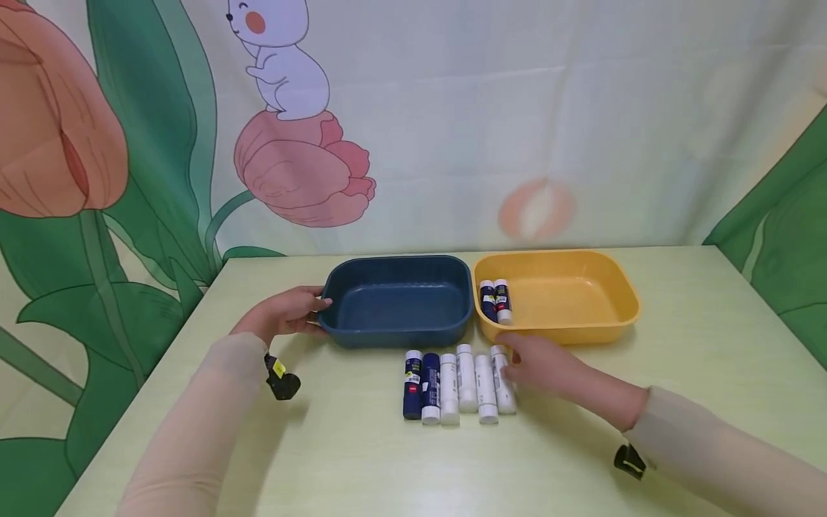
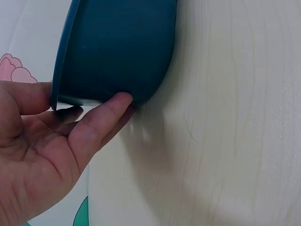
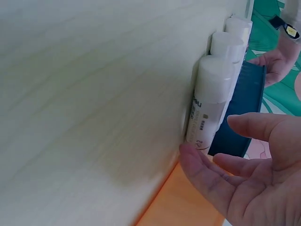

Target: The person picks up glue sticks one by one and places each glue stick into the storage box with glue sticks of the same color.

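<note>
My left hand [image 1: 287,314] grips the left end of a dark blue plastic tray [image 1: 395,338]; in the left wrist view the thumb is over the rim and the fingers lie against the outer wall. My right hand [image 1: 549,366] is at the rightmost white glue stick [image 1: 504,382], fingers loosely bent, thumb apart from them. Its fingertips are close to the stick's far end in the right wrist view. That stick ends a row on the table, with several more white ones [image 1: 449,388] and two navy ones [image 1: 412,385] to its left.
A yellow tray [image 1: 568,335] stands to the right of the blue one, near the table's back edge. Two navy glue sticks [image 1: 488,303] lean in its left end. Behind the table [image 1: 349,459] hangs a printed cloth [image 1: 439,143]. Each wrist wears a small black camera [image 1: 282,380].
</note>
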`<state>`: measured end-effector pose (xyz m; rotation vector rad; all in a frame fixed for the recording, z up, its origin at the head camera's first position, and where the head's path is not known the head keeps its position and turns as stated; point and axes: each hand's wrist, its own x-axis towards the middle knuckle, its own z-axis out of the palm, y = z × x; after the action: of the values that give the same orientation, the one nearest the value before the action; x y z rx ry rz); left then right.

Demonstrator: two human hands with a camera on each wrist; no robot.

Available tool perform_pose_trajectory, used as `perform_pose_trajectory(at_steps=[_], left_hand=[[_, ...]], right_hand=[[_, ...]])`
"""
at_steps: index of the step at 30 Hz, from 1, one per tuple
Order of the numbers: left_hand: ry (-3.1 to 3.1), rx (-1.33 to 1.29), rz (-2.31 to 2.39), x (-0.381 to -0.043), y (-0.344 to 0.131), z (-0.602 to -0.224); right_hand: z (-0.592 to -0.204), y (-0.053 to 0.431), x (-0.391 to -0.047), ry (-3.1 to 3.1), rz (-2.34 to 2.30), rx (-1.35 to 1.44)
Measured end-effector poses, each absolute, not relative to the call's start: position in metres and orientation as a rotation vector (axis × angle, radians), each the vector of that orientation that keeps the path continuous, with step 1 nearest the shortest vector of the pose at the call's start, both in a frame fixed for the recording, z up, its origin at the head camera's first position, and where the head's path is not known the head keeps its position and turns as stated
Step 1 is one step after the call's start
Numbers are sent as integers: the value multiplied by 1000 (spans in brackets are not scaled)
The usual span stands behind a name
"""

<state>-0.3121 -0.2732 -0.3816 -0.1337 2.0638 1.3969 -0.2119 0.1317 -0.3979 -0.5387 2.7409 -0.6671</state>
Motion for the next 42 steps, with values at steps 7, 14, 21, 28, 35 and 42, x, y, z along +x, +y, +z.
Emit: perform_pose_trajectory(at_steps=[7,14,21,28,35,42], left_hand=[[2065,-116,1404,-312,-273,-381],[2057,-122,1414,-311,-275,-380],[2060,-135,1420,-309,-277,-379],[2061,-138,1417,-309,-278,-376],[2072,-120,1403,-309,-277,-378],[2075,-110,1377,-312,-275,-381]], right_hand=[[-399,129,-215,2730,-634,-550],[-397,123,-218,2672,-662,-441],[-398,119,-215,2646,-735,-337],[-402,117,-217,2641,-779,-294],[-402,122,-214,2553,-955,-245],[-390,146,-213,2248,-1145,-94]])
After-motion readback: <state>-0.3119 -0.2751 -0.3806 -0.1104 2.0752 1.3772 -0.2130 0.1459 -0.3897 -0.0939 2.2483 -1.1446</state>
